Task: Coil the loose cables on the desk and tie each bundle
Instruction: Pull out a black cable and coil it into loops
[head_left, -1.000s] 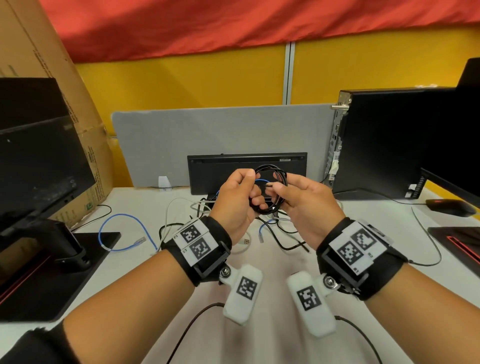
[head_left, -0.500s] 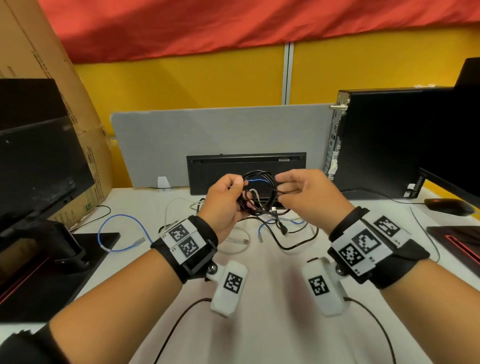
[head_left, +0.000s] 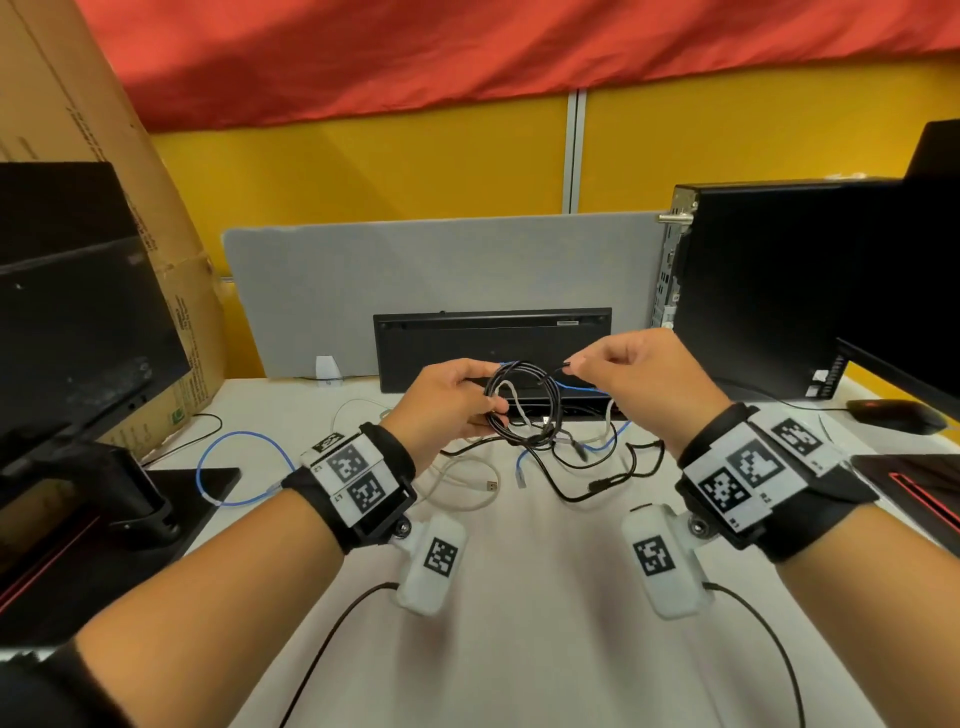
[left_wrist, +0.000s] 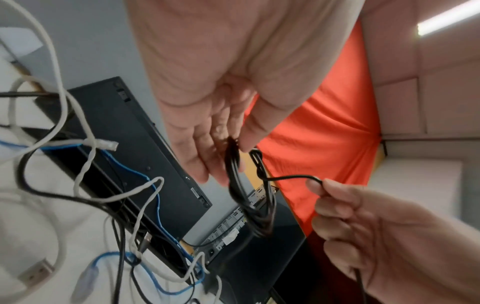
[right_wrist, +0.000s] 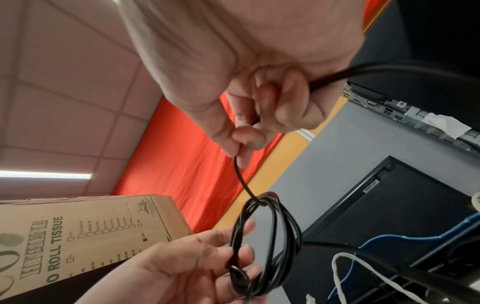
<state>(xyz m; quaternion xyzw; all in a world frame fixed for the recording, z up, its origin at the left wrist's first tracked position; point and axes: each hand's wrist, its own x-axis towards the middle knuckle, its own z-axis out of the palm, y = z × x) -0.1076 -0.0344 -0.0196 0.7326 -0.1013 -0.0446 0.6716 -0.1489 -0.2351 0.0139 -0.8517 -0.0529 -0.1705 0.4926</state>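
Observation:
A black cable coil (head_left: 522, 402) (left_wrist: 240, 185) (right_wrist: 265, 232) hangs above the desk in front of the keyboard. My left hand (head_left: 457, 402) (left_wrist: 221, 148) (right_wrist: 207, 259) pinches the coil's left side between thumb and fingers. My right hand (head_left: 623, 374) (right_wrist: 249, 127) (left_wrist: 345, 209) pinches the cable's free end (head_left: 563, 368) and holds it out taut to the right of the coil, where it loops round the bundle. Loose white (head_left: 467, 483), blue (head_left: 234, 467) and black cables (head_left: 597, 478) lie tangled on the desk below.
A black keyboard (head_left: 493, 338) leans against a grey divider (head_left: 415, 286). A black computer tower (head_left: 753, 286) and a mouse (head_left: 898, 415) are at the right, a monitor (head_left: 78, 322) and cardboard box (head_left: 156, 234) at the left.
My hands have moved apart: the right hand has pulled the cable's end out to the right, away from the coil, while the left hand keeps hold of the bundle.

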